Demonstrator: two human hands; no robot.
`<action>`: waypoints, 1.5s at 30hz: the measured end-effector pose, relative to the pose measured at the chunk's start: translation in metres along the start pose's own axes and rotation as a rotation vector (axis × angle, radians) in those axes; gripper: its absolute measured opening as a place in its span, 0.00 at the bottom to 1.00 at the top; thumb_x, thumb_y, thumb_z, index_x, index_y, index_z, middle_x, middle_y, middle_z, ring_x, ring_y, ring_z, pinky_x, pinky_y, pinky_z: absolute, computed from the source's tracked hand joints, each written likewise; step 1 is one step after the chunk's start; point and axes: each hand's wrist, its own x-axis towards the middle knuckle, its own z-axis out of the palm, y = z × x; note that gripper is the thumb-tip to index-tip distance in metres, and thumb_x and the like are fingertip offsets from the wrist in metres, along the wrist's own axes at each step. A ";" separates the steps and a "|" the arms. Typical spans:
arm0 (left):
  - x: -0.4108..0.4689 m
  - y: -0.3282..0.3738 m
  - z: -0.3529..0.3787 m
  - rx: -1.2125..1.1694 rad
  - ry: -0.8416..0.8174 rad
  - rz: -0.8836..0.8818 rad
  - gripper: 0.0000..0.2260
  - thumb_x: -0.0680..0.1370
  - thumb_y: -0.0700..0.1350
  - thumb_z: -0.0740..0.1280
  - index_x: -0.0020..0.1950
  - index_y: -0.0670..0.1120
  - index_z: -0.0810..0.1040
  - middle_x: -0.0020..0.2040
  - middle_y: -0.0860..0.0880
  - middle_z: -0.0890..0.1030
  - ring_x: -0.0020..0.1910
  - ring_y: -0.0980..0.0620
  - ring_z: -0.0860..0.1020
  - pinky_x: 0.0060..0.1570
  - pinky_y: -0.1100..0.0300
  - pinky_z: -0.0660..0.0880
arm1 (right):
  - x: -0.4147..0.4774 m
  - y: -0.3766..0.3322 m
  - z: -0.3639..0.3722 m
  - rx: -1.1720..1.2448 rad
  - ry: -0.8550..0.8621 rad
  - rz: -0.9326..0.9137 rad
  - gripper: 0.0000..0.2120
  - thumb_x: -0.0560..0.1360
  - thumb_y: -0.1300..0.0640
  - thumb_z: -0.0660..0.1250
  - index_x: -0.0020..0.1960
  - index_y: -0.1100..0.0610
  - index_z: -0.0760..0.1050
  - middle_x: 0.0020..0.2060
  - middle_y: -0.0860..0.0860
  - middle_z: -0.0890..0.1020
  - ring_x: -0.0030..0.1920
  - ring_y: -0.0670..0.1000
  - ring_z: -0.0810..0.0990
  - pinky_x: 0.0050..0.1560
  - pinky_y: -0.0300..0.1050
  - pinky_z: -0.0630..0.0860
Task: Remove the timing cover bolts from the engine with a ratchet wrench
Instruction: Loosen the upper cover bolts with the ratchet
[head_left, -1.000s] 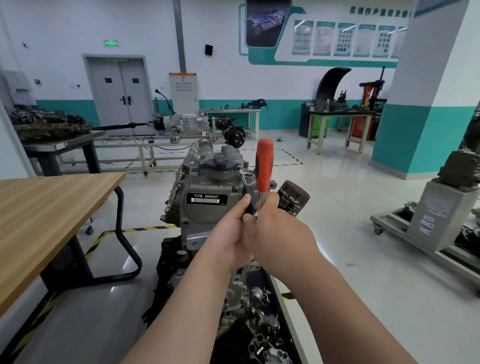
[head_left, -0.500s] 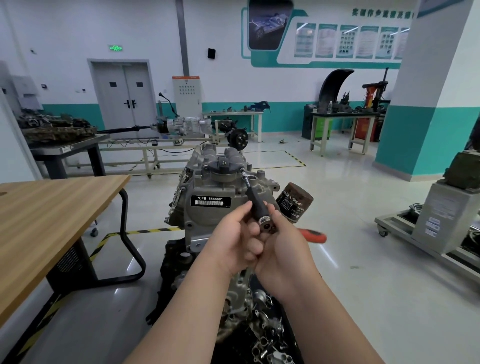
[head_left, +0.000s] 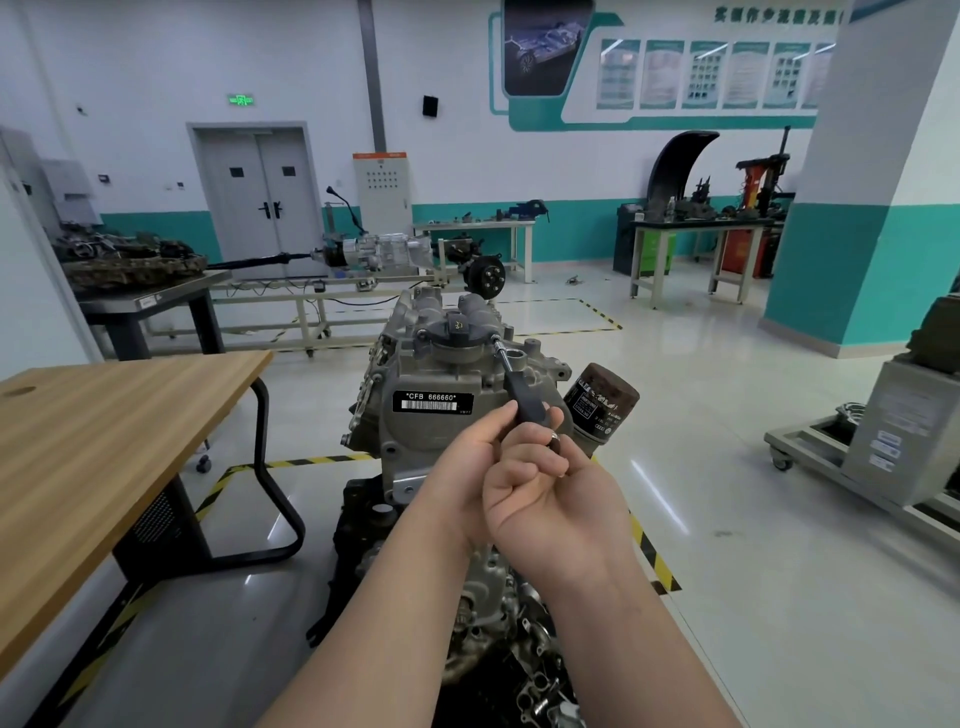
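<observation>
A grey engine (head_left: 415, 436) with a black "CFB 666660" label stands in front of me. A ratchet wrench (head_left: 522, 392) with a black extension reaches up to a bolt (head_left: 496, 341) beside the black cap on top of the cover. My left hand (head_left: 467, 467) pinches the lower end of the extension. My right hand (head_left: 545, 499) grips the wrench head just below it; the orange handle is hidden behind my right hand. A brown oil filter (head_left: 602, 410) sticks out of the engine's right side.
A wooden table (head_left: 104, 441) with a black tube leg stands at my left. Yellow-black floor tape (head_left: 649, 551) runs round the engine. A grey stand on wheels (head_left: 883, 447) sits at the right. Workbenches and a gearbox rig line the far wall.
The orange handle swung from upright down to the right and then out of sight behind my right hand. Both hands stayed on the wrench at the same bolt.
</observation>
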 end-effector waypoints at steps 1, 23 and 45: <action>0.000 0.000 0.000 0.006 0.016 0.001 0.21 0.79 0.53 0.61 0.39 0.39 0.85 0.35 0.48 0.82 0.33 0.52 0.82 0.42 0.61 0.77 | 0.001 0.000 -0.001 -0.018 0.006 -0.006 0.11 0.80 0.53 0.54 0.47 0.49 0.74 0.29 0.50 0.74 0.19 0.46 0.70 0.23 0.36 0.70; 0.005 -0.006 -0.009 0.155 -0.016 0.160 0.17 0.77 0.51 0.61 0.53 0.43 0.85 0.56 0.45 0.82 0.54 0.50 0.79 0.55 0.58 0.73 | 0.004 -0.014 0.010 -1.968 0.324 -0.679 0.11 0.81 0.50 0.58 0.58 0.55 0.65 0.47 0.52 0.79 0.52 0.55 0.80 0.49 0.48 0.75; 0.008 -0.004 -0.013 0.081 0.041 0.171 0.16 0.69 0.55 0.67 0.48 0.44 0.83 0.40 0.50 0.84 0.38 0.53 0.83 0.45 0.60 0.76 | 0.014 -0.007 -0.010 -1.614 0.288 -0.538 0.11 0.81 0.50 0.59 0.62 0.51 0.68 0.39 0.44 0.81 0.41 0.45 0.80 0.45 0.40 0.74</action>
